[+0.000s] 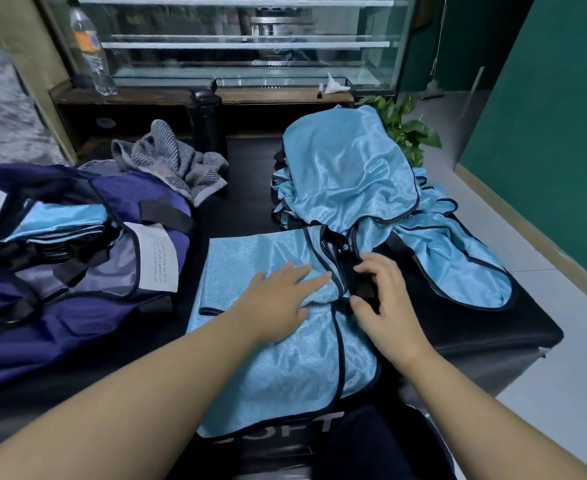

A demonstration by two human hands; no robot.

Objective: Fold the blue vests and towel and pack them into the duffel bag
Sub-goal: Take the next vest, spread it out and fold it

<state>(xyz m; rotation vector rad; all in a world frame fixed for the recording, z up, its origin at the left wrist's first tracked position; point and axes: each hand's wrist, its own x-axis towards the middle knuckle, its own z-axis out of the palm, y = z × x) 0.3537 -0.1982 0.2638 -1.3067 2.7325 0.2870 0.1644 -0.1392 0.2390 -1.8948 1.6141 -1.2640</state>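
Nearest, the left hand lies flat on the blue vest, whose length runs away from the person; the right hand pinches its black-trimmed edge alongside. Beyond-left gapes the duffel bag; farther back lies the towel.

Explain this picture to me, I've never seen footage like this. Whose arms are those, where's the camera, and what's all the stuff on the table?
There is no machine here. The single picture comes from a camera worn on a person's head, looking forward and down, so the arms are the wearer's own. The left hand lies flat on a blue vest spread on the black table. The right hand pinches the vest's black-trimmed edge. Behind lies a pile of more blue vests. At left sits an open navy duffel bag with folded blue fabric already inside. A crumpled grey towel lies behind the bag, beside a black flask.
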